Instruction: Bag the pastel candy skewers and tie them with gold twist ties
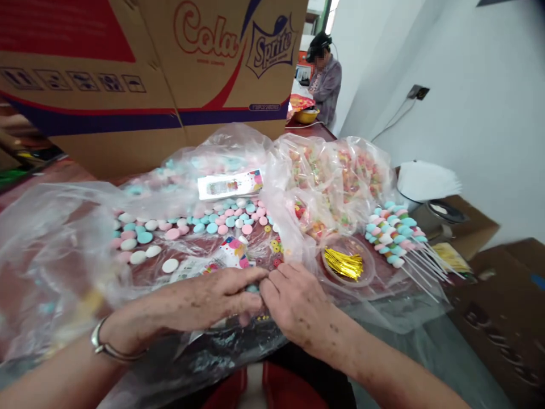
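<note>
My left hand (200,301), with a silver bracelet at its wrist, pinches a small blue candy piece (252,288) between thumb and fingers. Right against it, my right hand (298,304) is closed, its curled fingers hiding whatever they grip. Just beyond lie a colourful printed wrapper (234,251) and a few small ring-shaped candies (276,246). Pink, blue and white round candies (213,221) spread across the plastic sheet behind. A clear round tub (368,270) holding gold twist ties (343,264) stands right of my hands.
Candy skewers (394,233) with white sticks lie at the right. Clear bags of fruit-coloured candy (336,170) and a white printed packet (230,184) sit behind. A large cardboard box (149,74) walls off the back. A person (327,85) stands at the far end.
</note>
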A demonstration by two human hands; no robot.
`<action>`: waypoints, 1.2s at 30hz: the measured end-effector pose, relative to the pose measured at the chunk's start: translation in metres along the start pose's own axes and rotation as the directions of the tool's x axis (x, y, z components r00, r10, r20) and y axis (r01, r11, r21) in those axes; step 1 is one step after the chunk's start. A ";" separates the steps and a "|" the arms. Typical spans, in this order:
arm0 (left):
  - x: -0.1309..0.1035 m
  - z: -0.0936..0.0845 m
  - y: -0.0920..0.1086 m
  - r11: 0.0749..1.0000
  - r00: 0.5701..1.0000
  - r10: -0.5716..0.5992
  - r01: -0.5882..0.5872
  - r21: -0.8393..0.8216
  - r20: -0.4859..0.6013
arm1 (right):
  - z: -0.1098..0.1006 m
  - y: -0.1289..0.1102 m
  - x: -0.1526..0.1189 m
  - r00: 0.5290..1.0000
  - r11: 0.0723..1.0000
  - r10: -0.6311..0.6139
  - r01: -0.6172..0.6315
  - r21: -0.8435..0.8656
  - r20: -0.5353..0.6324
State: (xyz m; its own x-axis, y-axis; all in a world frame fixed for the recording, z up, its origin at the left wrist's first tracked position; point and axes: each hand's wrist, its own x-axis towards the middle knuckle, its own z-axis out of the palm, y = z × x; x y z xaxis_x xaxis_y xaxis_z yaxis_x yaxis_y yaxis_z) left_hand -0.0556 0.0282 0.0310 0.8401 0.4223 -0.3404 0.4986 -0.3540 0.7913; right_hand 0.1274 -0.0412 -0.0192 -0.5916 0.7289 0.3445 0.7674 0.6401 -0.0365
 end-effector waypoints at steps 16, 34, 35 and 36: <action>0.013 0.038 -0.032 0.836 0.746 0.461 -0.182 0.519 -0.481 | -0.036 0.064 -0.021 0.798 0.379 0.301 -0.602 0.702 0.522; 0.030 0.035 -0.014 0.543 0.849 -0.405 -0.076 -0.836 -0.340 | -0.022 0.115 -0.065 0.736 0.771 0.628 -0.545 -0.328 0.252; 0.030 0.034 -0.013 0.533 0.847 -0.401 -0.094 -0.841 -0.349 | -0.023 0.116 -0.067 0.739 0.772 0.628 -0.549 -0.320 0.244; 0.029 0.033 -0.012 0.525 0.847 -0.394 -0.111 -0.844 -0.356 | -0.024 0.117 -0.068 0.744 0.772 0.627 -0.553 -0.314 0.232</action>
State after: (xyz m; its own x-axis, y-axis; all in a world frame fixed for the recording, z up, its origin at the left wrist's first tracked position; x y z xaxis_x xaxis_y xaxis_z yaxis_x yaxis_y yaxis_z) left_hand -0.0301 0.0174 -0.0053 0.4395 0.7945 -0.4191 -0.0120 0.4718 0.8816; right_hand 0.2631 -0.0220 -0.0242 -0.0159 0.9997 0.0158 0.9970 0.0147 0.0757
